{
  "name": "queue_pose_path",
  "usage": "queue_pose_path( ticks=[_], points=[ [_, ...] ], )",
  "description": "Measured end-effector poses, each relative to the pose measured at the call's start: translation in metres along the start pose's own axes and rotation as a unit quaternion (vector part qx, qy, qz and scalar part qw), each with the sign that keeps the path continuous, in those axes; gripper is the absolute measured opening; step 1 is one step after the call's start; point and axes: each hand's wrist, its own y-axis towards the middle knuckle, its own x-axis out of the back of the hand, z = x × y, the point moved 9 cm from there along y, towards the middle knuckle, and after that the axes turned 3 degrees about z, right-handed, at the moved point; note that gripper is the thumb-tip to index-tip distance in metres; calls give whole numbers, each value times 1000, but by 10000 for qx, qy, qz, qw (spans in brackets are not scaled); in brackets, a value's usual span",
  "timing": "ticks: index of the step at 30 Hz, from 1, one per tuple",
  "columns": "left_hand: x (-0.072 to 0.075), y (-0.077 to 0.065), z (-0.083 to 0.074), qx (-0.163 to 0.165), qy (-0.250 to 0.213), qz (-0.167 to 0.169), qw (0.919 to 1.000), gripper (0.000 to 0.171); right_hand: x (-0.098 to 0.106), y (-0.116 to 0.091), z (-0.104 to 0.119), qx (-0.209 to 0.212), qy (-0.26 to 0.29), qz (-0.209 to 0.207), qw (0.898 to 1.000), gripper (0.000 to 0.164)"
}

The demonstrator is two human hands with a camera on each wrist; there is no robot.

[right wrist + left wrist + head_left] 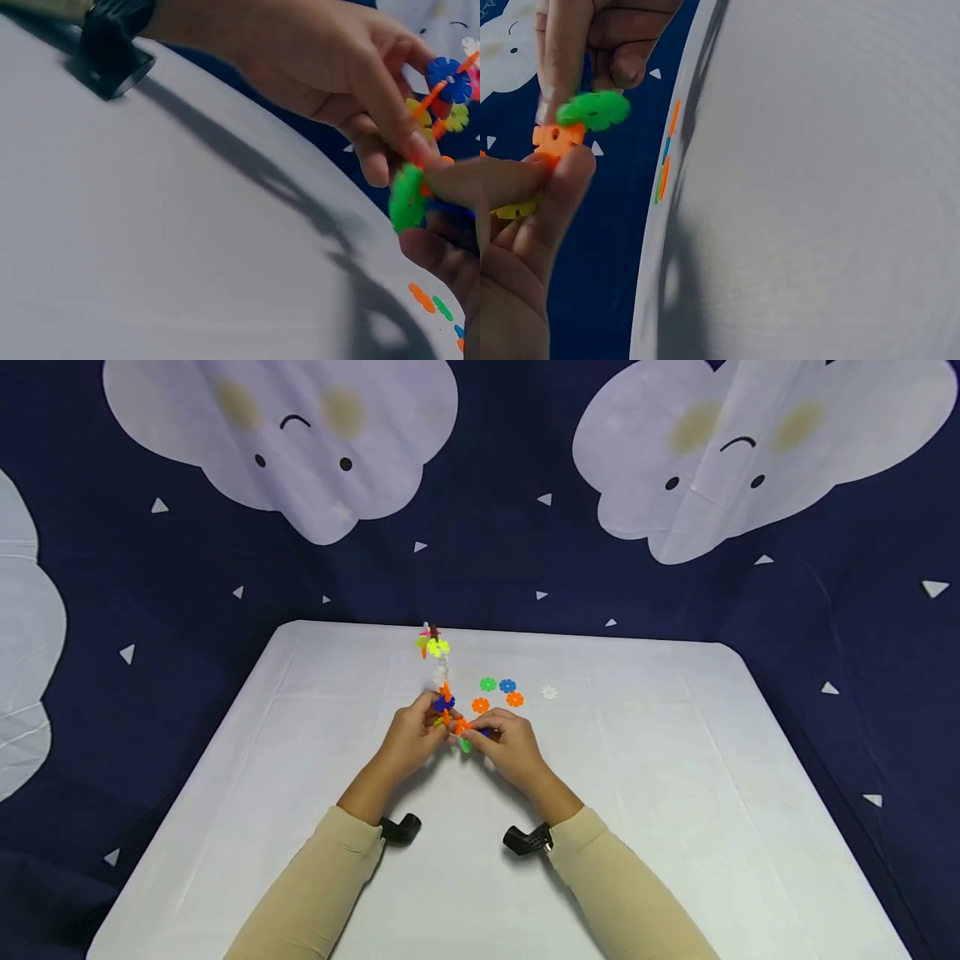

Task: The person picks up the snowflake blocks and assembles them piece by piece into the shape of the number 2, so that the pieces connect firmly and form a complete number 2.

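My left hand (408, 735) pinches an orange notched, flower-shaped disc (557, 140) between thumb and finger, part of a chain of interlocking discs. A green disc (407, 196) joins the orange one at the near end. My right hand (512, 747) meets the left at this end and pinches the pieces there. Between its fingers a dark blue disc (454, 208) partly shows. From the left hand the chain runs away through another blue disc (451, 80), white discs (441, 675) and yellow discs (438, 647). Fingers hide some of the joints.
Loose discs lie flat beyond my right hand: a green one (488, 684), a blue one (507, 686), orange ones (514, 699) and a white one (549, 692). They rest on a white-covered table (675, 793). A dark blue cloud-patterned cloth (495, 468) hangs behind.
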Motion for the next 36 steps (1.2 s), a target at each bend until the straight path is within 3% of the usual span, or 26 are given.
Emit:
queue_pose_path(
  ticks=[5,9,17,20,23,28,36],
  points=[
    [-1,1,5,241,431,36,9988,22,8,-2,-1,-144,260,-535,9981,5],
    [1,2,9,501,717,-88,9961,21,7,-2,-3,-233,619,-568,9962,6],
    [-2,-2,14,1152,60,145,9932,19,10,-2,16,-203,532,-597,9966,6],
    [1,-3,12,1107,-352,-52,9932,12,14,-3,30,-172,565,-576,9966,5],
    [4,-2,9,755,-667,-250,9946,20,16,-4,38,-168,571,-534,9968,5],
    [8,-1,6,451,-643,-370,9962,20,16,-4,37,-179,621,-477,9968,6],
    [12,-2,14,1034,-324,-273,9937,27,18,-3,38,-103,590,-529,9968,5]
  ],
)
